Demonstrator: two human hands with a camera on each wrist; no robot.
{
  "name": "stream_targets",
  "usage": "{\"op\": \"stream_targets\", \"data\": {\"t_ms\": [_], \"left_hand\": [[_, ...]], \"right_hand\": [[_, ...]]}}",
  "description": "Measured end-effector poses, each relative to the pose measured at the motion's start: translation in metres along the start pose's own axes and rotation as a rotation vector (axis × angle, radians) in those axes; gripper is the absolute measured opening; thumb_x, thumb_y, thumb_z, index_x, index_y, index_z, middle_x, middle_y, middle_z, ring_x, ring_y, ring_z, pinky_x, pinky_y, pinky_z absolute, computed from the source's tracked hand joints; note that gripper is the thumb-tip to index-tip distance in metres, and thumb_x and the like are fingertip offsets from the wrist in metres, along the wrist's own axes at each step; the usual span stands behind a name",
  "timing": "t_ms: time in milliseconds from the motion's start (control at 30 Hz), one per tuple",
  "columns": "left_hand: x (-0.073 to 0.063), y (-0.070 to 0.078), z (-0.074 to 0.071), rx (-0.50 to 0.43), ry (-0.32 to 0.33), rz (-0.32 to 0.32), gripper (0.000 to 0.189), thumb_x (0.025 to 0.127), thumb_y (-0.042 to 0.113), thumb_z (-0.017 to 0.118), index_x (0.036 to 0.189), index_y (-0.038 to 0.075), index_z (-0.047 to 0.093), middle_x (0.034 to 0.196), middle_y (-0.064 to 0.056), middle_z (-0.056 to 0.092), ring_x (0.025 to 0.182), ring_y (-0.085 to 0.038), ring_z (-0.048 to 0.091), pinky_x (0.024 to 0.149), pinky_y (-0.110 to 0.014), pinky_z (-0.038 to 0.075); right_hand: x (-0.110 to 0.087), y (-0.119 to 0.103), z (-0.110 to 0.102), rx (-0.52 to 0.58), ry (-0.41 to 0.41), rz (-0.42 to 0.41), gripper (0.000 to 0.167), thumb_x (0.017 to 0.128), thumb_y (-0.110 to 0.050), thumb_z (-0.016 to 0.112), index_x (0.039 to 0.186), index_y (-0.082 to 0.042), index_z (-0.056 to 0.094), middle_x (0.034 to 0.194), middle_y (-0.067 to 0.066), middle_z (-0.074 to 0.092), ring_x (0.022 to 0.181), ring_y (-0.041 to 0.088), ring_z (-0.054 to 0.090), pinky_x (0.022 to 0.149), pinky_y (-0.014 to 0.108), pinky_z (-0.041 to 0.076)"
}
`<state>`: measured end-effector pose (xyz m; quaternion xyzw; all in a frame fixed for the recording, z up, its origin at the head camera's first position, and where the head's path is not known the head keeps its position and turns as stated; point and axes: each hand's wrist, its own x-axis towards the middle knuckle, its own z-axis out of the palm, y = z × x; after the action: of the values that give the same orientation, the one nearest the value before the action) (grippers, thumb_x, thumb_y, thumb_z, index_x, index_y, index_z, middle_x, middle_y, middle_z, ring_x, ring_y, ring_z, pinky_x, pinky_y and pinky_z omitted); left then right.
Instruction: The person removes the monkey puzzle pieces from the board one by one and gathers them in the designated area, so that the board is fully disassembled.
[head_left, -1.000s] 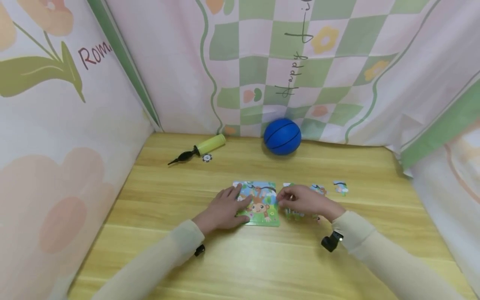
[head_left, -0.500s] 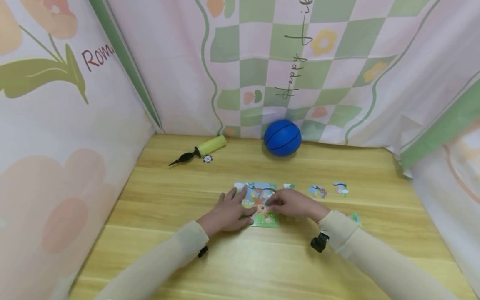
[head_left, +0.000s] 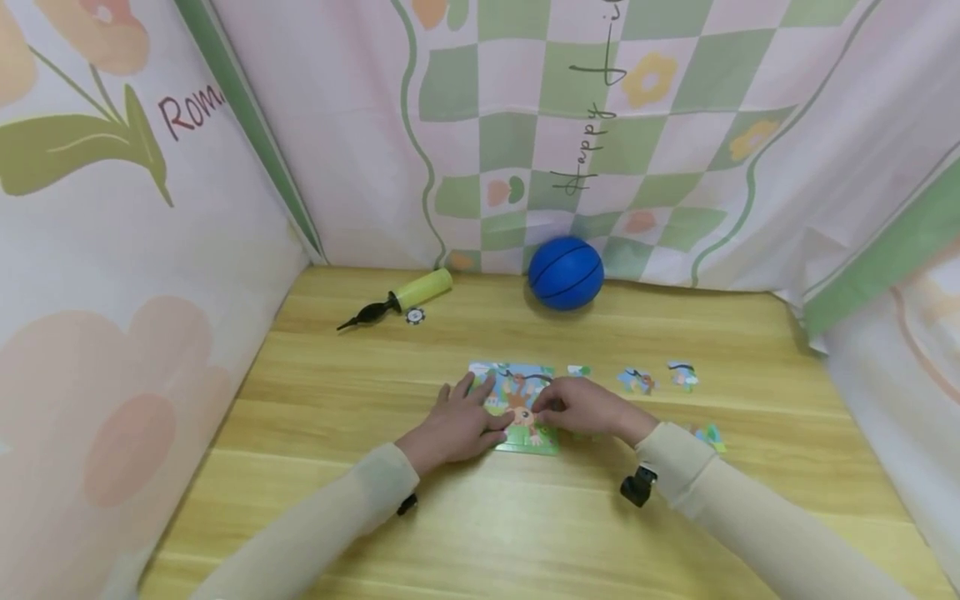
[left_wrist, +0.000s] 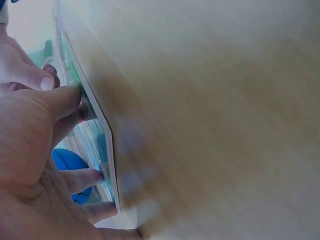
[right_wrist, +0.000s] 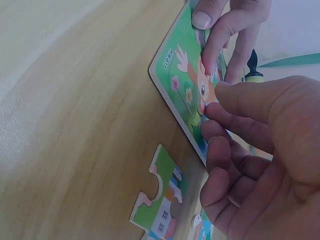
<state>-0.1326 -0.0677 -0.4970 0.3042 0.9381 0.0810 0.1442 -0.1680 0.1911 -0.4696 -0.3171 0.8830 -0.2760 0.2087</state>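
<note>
A jigsaw puzzle with a monkey picture (head_left: 525, 437) lies flat on the table. My left hand (head_left: 453, 427) rests on its left part, fingers spread, thumb toward the near edge. Over its right part, my right hand (head_left: 581, 408) has curled fingers; its thumb and forefinger pinch at a puzzle piece beside the monkey's face, mostly hidden by the fingertips. The right wrist view shows the monkey's eye and hand, with flowers on green. A loose green puzzle piece (right_wrist: 159, 207) lies below the right hand. In the left wrist view, left fingertips touch the board (left_wrist: 107, 132) along its edge.
More loose pieces lie to the right: a small green-and-white piece (head_left: 578, 370), a bird piece (head_left: 637, 381), a branch piece (head_left: 682, 375) and a green-blue piece (head_left: 710, 437). Farther back are a blue ball (head_left: 566, 273), a yellow hand pump (head_left: 422, 290) and a round chip (head_left: 415, 317).
My right hand has moved left from the puzzle's right edge onto the picture, uncovering loose pieces behind it. My left hand has shifted slightly right, then both hands stay nearly still.
</note>
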Motion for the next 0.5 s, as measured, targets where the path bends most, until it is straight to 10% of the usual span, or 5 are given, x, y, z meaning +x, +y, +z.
{"op": "stream_targets", "data": {"t_ms": [500], "left_hand": [[-0.004,-0.002,-0.001,-0.006,0.01,0.012,0.044,0.104,0.053,0.049,0.146,0.042,0.05,0.167,-0.012,0.012,0.15,-0.048,0.009,0.111,-0.072,0.018]], "right_hand": [[-0.021,-0.001,-0.007,0.254,0.184,0.02,0.007,0.1,-0.025,0.069,0.103,-0.02,0.068,0.094,-0.003,0.067,0.078,0.02,0.06,0.064,0.031,0.051]]}}
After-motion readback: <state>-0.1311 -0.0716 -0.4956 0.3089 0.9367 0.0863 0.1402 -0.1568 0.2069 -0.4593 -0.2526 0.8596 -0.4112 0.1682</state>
